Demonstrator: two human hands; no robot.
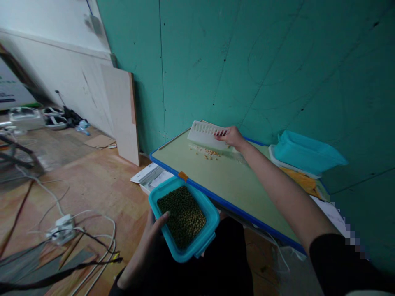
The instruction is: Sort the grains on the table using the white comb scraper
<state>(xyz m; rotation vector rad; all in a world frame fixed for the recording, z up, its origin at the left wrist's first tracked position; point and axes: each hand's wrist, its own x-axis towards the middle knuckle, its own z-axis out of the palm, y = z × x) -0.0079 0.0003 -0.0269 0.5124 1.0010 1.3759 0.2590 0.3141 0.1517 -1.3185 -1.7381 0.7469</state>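
My left hand (154, 230) grips a teal plastic container (212, 216) by its left side, with the thumb over the rim. Inside it lie dark green beans (175, 205) and, towards the right, pale yellow beans (198, 222). The container is tilted slightly, just off the front edge of the pale green tabletop (253, 185). My right hand (234, 137) is closed on the right end of a white slotted plastic scraper (200, 139), which stands on edge on the tabletop. Loose yellow beans (211, 153) are scattered just in front of the scraper.
Blue edging (197, 187) borders the tabletop, which stands against a green wall (197, 61). At its right end are a teal bin (305, 152) and an orange cloth (298, 179). A board (120, 111) leans at left; cables and a power strip (63, 228) lie on the floor.
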